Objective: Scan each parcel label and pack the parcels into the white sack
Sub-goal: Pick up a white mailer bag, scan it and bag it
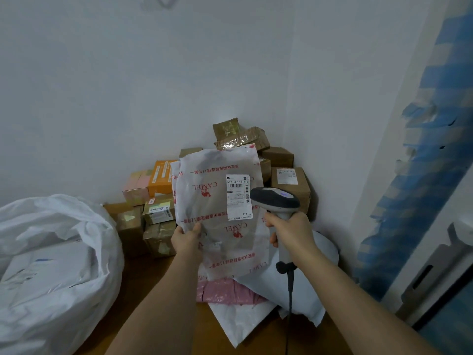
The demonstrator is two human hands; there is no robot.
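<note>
My left hand [188, 238] grips the lower left edge of a flat translucent plastic parcel [212, 201] with red CAMEL print, held upright in front of me. Its white barcode label [238, 196] faces me at the upper right. My right hand [289, 233] grips the handle of a grey corded barcode scanner [275, 199], whose head sits just right of the label and points at it. The white sack [51, 254] lies open at the left with parcels inside.
Several cardboard boxes [290, 183] and an orange box [161, 178] are stacked in the wall corner behind the parcel. A pink mailer [222, 290] and white mailers [302, 285] lie on the wooden floor under my hands. A blue-patterned panel [422, 175] stands at the right.
</note>
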